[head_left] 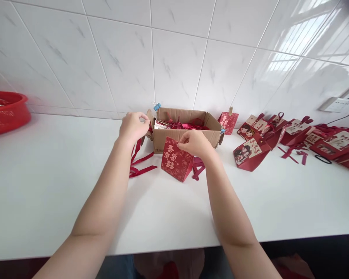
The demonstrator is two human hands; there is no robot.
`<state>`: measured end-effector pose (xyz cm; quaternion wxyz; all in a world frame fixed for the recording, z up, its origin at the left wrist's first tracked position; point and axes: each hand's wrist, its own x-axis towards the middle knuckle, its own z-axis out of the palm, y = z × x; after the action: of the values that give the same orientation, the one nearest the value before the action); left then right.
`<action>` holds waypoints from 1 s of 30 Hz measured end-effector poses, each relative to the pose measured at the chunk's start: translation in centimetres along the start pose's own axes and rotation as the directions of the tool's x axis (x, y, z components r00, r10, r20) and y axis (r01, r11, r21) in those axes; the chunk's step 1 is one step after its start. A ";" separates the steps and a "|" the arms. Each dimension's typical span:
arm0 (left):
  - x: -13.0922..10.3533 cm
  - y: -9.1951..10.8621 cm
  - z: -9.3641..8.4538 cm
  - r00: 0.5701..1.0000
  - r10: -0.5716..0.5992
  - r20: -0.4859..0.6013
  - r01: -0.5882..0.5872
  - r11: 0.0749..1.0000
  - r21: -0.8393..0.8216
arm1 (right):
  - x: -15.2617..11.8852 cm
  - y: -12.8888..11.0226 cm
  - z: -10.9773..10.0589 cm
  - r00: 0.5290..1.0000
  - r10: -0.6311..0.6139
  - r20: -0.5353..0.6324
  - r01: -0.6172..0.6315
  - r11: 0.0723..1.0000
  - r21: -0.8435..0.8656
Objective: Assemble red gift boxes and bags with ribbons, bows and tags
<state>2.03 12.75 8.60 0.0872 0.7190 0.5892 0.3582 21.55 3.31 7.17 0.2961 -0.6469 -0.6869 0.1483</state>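
Observation:
A red paper gift box (174, 159) with pale characters and a peaked top stands on the table, and my right hand (197, 143) pinches its upper edge. My left hand (133, 127) is at the left end of an open cardboard box (189, 136), thumb and fingers pinched together beside a tan piece there. Whatever lies between those fingertips is too small to make out. Dark red ribbons (141, 159) trail onto the table below my left hand. More red ribbon (189, 124) fills the cardboard box, next to some white printed cards (159, 125).
Behind the cardboard box's right end stands another red gift box (228, 122). Several gift boxes with ribbon bows (251, 153) cluster at the right, near a black ring (322, 159). A red plastic basket (8, 114) is at the far left, and a tiled wall (128, 58) backs the white table (61, 174).

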 end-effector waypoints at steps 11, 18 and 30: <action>1.4 -2.1 1.8 0.979 -0.077 0.188 0.093 0.993 -0.078 | -0.3 -1.9 1.7 0.996 -0.015 -0.083 0.017 1.000 0.024; 2.3 -3.1 1.0 0.968 -0.195 0.159 0.200 0.980 -0.014 | -0.9 -2.4 1.3 0.999 0.037 -0.030 -0.038 0.998 -0.044; 0.8 -1.8 -1.9 0.972 -0.155 0.174 0.183 0.971 -0.156 | -2.4 6.3 0.4 0.806 0.163 -0.568 0.023 0.952 0.306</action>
<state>-0.56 13.43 9.31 0.2260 0.6824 0.6065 0.3397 26.34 1.77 2.65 0.5820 -0.6339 -0.5065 0.0540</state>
